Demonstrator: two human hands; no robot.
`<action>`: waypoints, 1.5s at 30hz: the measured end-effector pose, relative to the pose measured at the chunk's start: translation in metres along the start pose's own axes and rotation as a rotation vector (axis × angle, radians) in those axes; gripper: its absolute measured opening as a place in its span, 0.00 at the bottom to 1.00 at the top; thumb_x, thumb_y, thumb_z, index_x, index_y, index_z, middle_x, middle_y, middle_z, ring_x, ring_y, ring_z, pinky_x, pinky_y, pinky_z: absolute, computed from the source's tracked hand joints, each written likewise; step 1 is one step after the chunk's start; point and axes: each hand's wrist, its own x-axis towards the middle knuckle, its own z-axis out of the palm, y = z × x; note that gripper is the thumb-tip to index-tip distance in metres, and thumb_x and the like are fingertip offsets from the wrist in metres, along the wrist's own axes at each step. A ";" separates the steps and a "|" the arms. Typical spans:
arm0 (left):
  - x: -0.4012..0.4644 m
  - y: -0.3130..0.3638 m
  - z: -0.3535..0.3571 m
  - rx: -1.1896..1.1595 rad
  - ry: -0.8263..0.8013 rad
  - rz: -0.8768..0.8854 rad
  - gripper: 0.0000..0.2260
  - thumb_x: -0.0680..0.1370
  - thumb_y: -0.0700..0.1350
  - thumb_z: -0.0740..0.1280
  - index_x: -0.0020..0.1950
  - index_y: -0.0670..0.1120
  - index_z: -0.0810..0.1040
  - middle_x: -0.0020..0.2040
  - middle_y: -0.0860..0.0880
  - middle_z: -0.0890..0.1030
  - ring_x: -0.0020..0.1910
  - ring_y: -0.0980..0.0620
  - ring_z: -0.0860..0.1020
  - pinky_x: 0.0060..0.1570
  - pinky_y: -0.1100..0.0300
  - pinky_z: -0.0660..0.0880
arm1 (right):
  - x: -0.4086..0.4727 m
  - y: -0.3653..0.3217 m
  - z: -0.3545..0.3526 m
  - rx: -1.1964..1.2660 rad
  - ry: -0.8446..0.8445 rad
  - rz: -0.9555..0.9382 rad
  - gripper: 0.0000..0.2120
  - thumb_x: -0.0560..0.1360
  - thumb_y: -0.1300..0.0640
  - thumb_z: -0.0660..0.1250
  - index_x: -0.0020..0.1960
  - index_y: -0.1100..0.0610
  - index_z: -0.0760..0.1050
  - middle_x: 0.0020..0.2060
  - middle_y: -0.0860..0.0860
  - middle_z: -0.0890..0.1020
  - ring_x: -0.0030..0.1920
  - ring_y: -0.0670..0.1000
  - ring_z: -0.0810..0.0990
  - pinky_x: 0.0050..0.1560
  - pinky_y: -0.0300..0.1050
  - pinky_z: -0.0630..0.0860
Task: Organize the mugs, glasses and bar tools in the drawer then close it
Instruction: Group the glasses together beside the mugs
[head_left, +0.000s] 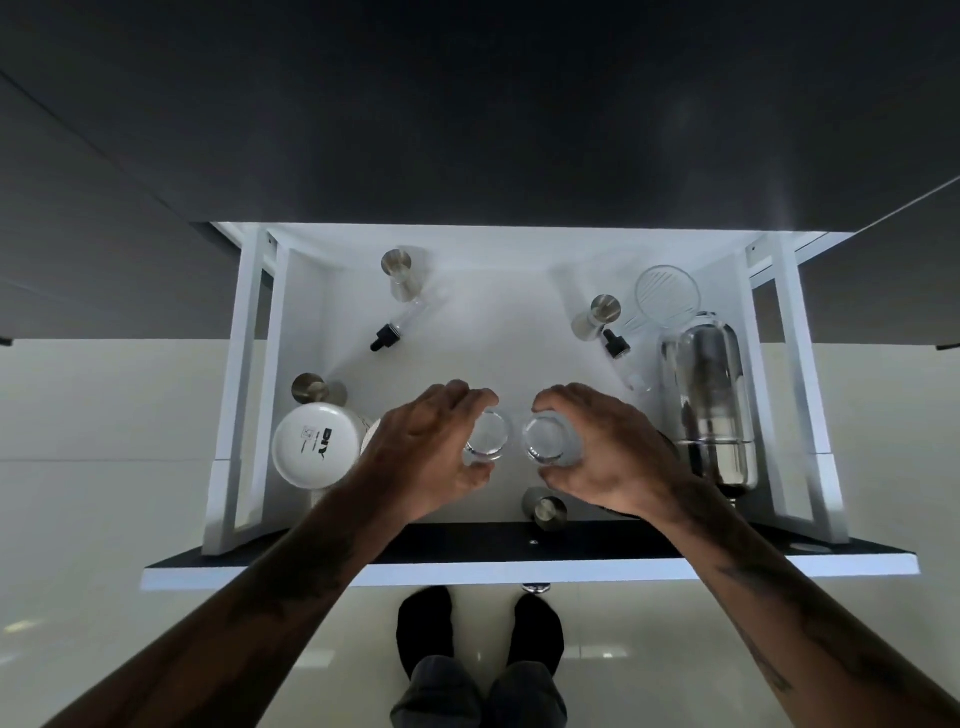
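The white drawer (467, 332) stands pulled out below me. My left hand (415, 452) is closed around a small clear glass (487, 435) near the drawer's front middle. Right beside it, my right hand (608, 452) grips a second clear glass (545, 440). An upturned white mug (317, 446) sits at the front left, partly behind my left wrist. A steel shaker (714, 400) lies along the right side. Steel jiggers stand at the back left (397, 270), back right (597, 314), left (311, 388) and front (545, 510).
Two black-capped droppers (387, 335) (615, 345) lie on the drawer floor. A clear ribbed glass (667, 296) rests at the back right. The dark drawer front (467, 545) runs below my wrists. Dark cabinet fronts rise above; my feet stand on pale floor tiles.
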 end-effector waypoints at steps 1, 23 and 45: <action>0.001 0.000 0.002 0.019 -0.006 0.014 0.28 0.64 0.51 0.77 0.62 0.46 0.78 0.51 0.48 0.81 0.50 0.46 0.81 0.41 0.55 0.77 | -0.002 -0.002 0.002 -0.062 -0.001 -0.015 0.27 0.62 0.49 0.76 0.58 0.48 0.70 0.50 0.47 0.77 0.44 0.54 0.79 0.41 0.46 0.74; -0.021 0.006 0.024 0.280 -0.012 0.193 0.21 0.62 0.51 0.78 0.50 0.44 0.81 0.39 0.47 0.84 0.51 0.42 0.81 0.64 0.46 0.64 | 0.006 -0.014 -0.014 -0.033 0.025 0.009 0.27 0.66 0.55 0.73 0.63 0.52 0.67 0.58 0.50 0.76 0.48 0.57 0.80 0.45 0.49 0.77; -0.040 -0.010 -0.011 0.117 0.118 0.086 0.21 0.72 0.49 0.71 0.63 0.42 0.79 0.59 0.43 0.80 0.58 0.42 0.78 0.53 0.47 0.77 | 0.031 -0.045 0.009 0.116 -0.191 -0.129 0.32 0.70 0.68 0.67 0.71 0.53 0.63 0.66 0.53 0.73 0.58 0.52 0.76 0.56 0.40 0.73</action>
